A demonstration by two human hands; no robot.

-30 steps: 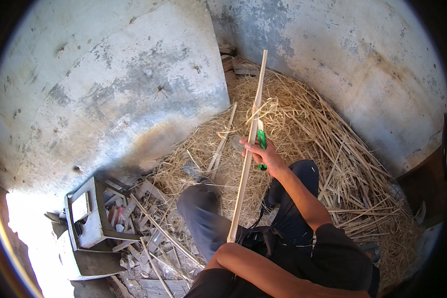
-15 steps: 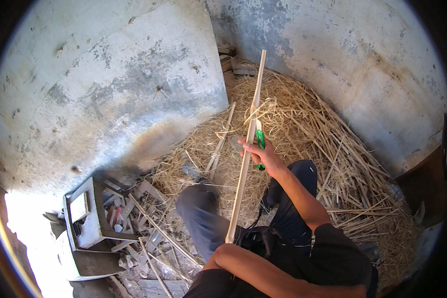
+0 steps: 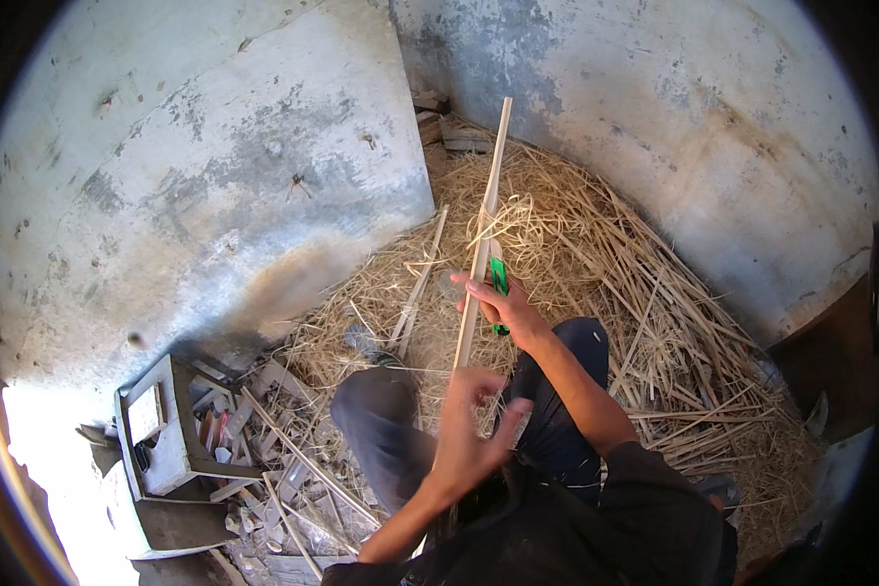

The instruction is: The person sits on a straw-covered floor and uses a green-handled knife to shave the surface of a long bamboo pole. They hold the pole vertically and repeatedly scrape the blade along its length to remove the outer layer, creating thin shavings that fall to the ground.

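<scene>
A long pale wooden strip (image 3: 481,256) slants up and away from my lap, with thin curled shavings (image 3: 506,223) around its upper part. My right hand (image 3: 510,309) holds a green-handled knife (image 3: 499,276) against the strip, its fingers reaching across the wood. The pale blade lies alongside the strip, partly hidden by shavings. Nearer my body, my left hand (image 3: 469,435) is blurred, with thumb and fingers apart. It overlaps the lower part of the strip; whether it touches the wood I cannot tell.
Straw-like shavings and split strips (image 3: 654,293) cover the floor ahead and right. Two loose strips (image 3: 422,283) lie beyond my left knee. An overturned box-like frame (image 3: 171,430) sits among rubble at left. Weathered walls (image 3: 264,146) enclose the far side.
My left hand has come up into view over the lower strip; before, only that forearm showed across my lap. My right hand keeps its grip. The whole view has shifted slightly.
</scene>
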